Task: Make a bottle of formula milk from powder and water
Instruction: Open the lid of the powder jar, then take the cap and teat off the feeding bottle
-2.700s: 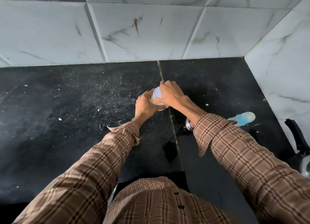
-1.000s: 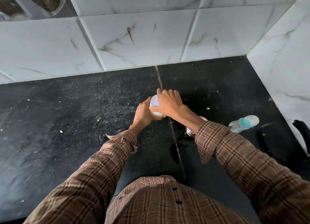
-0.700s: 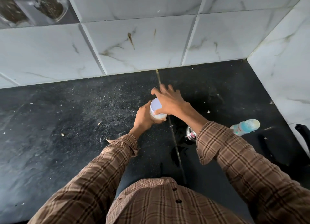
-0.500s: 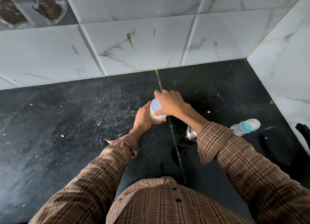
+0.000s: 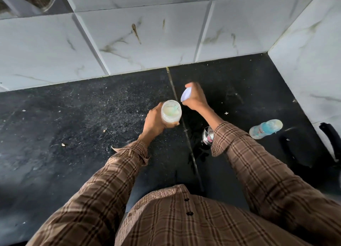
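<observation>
Left hand [image 5: 154,123] grips the open jar [image 5: 171,110] (apparently powder inside); right hand [image 5: 196,98] holds its lid [image 5: 185,95].

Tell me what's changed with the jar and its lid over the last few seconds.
The right hand has lifted the lid off the jar and carried it up to the right. The jar is now open, showing pale powder. The left hand still grips the jar; the baby bottle still lies on the counter.
</observation>
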